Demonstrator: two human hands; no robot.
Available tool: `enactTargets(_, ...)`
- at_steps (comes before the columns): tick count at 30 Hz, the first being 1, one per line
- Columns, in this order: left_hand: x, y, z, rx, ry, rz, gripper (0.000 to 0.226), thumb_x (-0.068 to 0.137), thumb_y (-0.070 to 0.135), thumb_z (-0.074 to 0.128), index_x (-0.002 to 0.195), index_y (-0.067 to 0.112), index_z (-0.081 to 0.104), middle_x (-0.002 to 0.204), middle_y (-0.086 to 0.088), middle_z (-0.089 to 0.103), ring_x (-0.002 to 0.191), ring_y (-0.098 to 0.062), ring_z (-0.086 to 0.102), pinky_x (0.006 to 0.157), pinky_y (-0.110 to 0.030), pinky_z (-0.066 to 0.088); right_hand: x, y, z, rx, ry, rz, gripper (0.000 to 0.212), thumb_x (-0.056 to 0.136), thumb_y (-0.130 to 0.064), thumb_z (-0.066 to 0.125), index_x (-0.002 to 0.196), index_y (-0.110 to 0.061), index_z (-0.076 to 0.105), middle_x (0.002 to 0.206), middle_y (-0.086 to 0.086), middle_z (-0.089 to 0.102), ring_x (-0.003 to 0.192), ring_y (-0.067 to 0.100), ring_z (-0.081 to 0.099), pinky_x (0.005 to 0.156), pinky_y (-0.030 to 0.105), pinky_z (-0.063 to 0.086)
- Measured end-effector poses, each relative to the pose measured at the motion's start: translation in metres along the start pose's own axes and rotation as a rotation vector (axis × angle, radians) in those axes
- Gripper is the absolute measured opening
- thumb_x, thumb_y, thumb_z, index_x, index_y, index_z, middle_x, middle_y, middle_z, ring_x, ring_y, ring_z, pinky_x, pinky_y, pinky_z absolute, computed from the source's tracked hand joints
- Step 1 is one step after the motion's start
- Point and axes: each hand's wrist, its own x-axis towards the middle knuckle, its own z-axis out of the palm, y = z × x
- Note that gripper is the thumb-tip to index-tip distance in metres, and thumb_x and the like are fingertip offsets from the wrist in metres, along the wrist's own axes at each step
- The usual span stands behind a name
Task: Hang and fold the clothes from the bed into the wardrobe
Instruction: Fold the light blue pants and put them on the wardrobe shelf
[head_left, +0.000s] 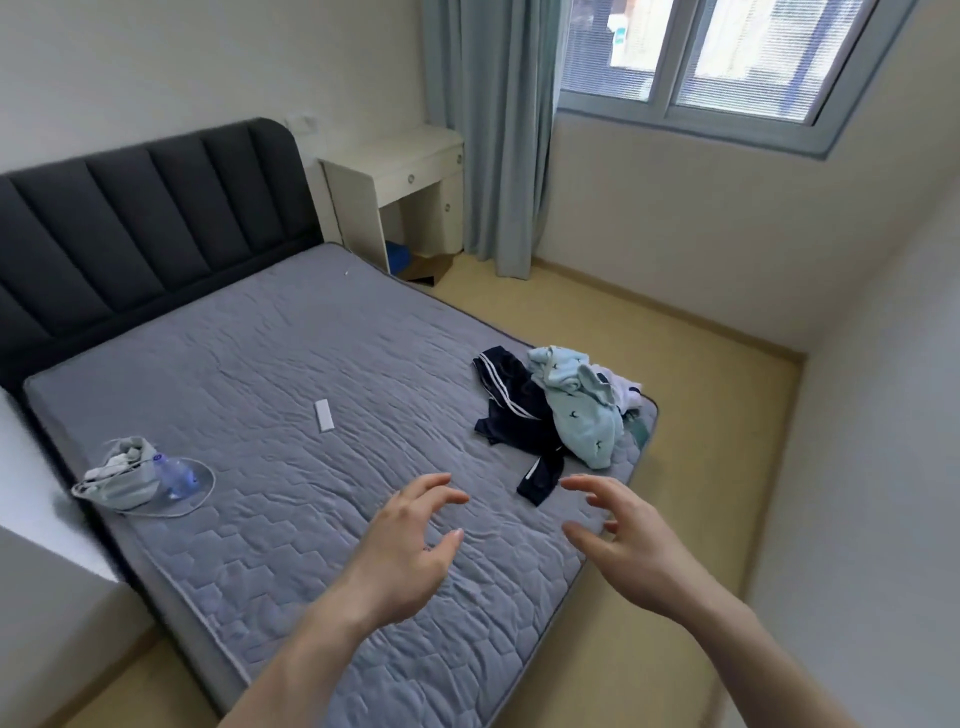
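Both hands out over the near corner of the bed (270, 364), holding nothing. Left hand (410, 551) and right hand (623, 545) have fingers spread and loosely bent, palms facing each other. Clothes pile (561, 410) sits at the bed's right corner, just beyond the fingertips: a dark navy garment (511, 400) with white stripes under a pale blue one (582, 410); something white behind, possibly another garment. Small white flat item (323, 414) mid-mattress. Light bag (122, 475) and plastic bottle (174, 475) at the left edge.
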Motion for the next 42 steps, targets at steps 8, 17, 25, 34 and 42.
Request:
enactTargets(8, 0.070, 0.029, 0.027, 0.018, 0.009, -0.042, 0.031, 0.096, 0.040, 0.063, 0.125, 0.047, 0.057, 0.149, 0.031, 0.037, 0.138, 0.001, 0.040, 0.114, -0.034, 0.040, 0.077, 0.035, -0.066, -0.019, -0.050, -0.051, 0.041, 0.097, -0.036, 0.065, 0.137, -0.042, 0.054, 0.133, -0.029, 0.049, 0.115, -0.015, 0.049, 0.097, 0.013, 0.040)
enactTargets(17, 0.160, 0.007, 0.039, 0.008, 0.045, -0.174, 0.030, 0.097, 0.032, 0.066, 0.124, 0.043, 0.060, 0.146, 0.026, 0.040, 0.133, -0.002, 0.046, 0.101, -0.015, 0.034, 0.174, 0.086, -0.092, -0.070, -0.125, -0.009, 0.043, 0.097, -0.035, 0.064, 0.138, -0.040, 0.054, 0.136, -0.025, 0.049, 0.126, -0.003, 0.048, 0.107, 0.022, 0.041)
enactTargets(25, 0.263, -0.001, 0.063, -0.065, -0.029, -0.250, 0.028, 0.097, 0.034, 0.064, 0.123, 0.043, 0.059, 0.150, 0.021, 0.041, 0.116, -0.015, 0.062, 0.101, -0.025, 0.042, 0.251, 0.140, -0.120, -0.080, -0.147, 0.105, 0.043, 0.095, -0.031, 0.064, 0.135, -0.043, 0.054, 0.131, -0.027, 0.049, 0.122, -0.006, 0.049, 0.102, 0.025, 0.047)
enactTargets(34, 0.345, -0.014, 0.107, -0.099, -0.024, -0.407, 0.030, 0.097, 0.035, 0.062, 0.127, 0.039, 0.059, 0.149, 0.023, 0.039, 0.103, -0.004, 0.060, 0.093, -0.027, 0.045, 0.369, 0.214, -0.141, -0.058, -0.233, 0.193, 0.047, 0.095, -0.027, 0.064, 0.139, -0.040, 0.049, 0.136, -0.018, 0.047, 0.122, 0.004, 0.052, 0.093, 0.028, 0.053)
enactTargets(42, 0.427, -0.045, 0.171, -0.134, 0.016, -0.616, 0.030, 0.095, 0.028, 0.065, 0.116, 0.046, 0.054, 0.142, 0.020, 0.043, 0.119, -0.006, 0.056, 0.103, -0.024, 0.039, 0.542, 0.320, -0.133, -0.161, -0.327, 0.251, 0.062, 0.095, -0.021, 0.063, 0.151, -0.028, 0.039, 0.155, -0.003, 0.038, 0.117, 0.010, 0.050, 0.079, 0.022, 0.051)
